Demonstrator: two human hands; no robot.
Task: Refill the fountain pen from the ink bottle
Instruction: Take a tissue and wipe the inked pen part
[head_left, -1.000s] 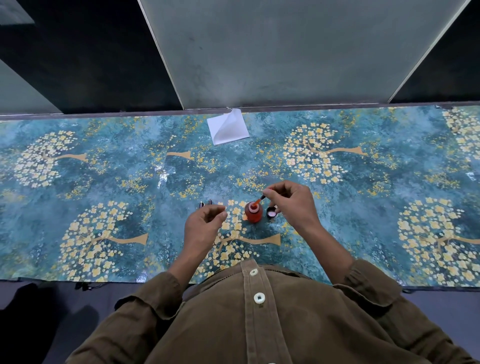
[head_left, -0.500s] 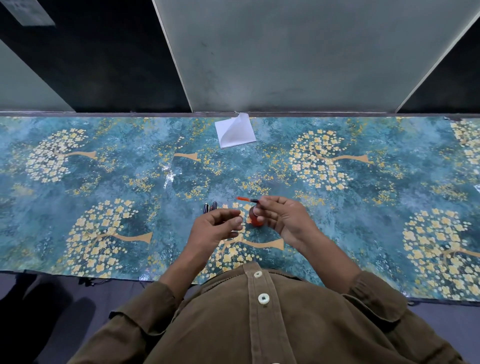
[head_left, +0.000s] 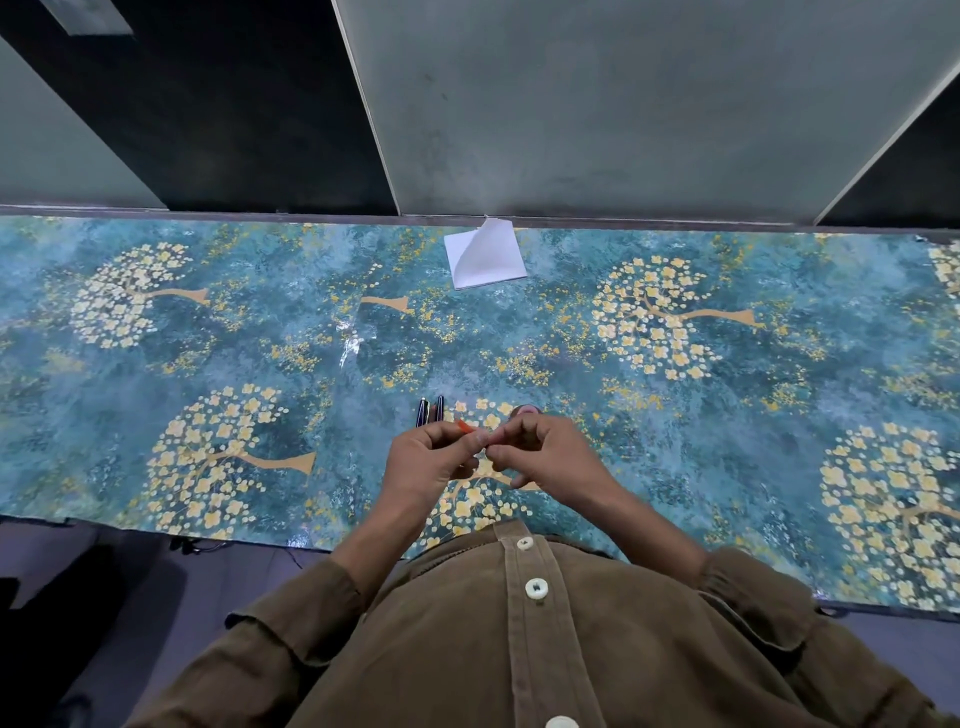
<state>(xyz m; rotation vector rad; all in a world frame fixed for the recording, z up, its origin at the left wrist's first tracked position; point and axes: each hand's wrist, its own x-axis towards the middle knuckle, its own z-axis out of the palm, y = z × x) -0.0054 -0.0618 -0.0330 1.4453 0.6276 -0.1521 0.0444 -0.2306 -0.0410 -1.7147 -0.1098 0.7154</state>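
My left hand (head_left: 426, 467) and my right hand (head_left: 545, 462) meet fingertip to fingertip low over the table's middle. Between them they pinch a thin orange ink tube (head_left: 464, 427); only its orange tip shows, above my left forefinger. Two dark pen parts (head_left: 431, 410) lie side by side on the cloth, just beyond my left hand. A small round pinkish top (head_left: 525, 410) peeks out past my right fingers; I cannot tell whether it is the ink bottle or its cap. The rest of the bottle is hidden behind my right hand.
A blue-green cloth with yellow tree prints (head_left: 727, 389) covers the table. A white folded paper (head_left: 485, 257) lies at the far edge against the grey wall panel (head_left: 623, 104). My brown shirt hides the near edge.
My right hand lifted the orange tube out of the ink bottle and brought it left and nearer. My left hand has risen to meet it, so both now pinch it.
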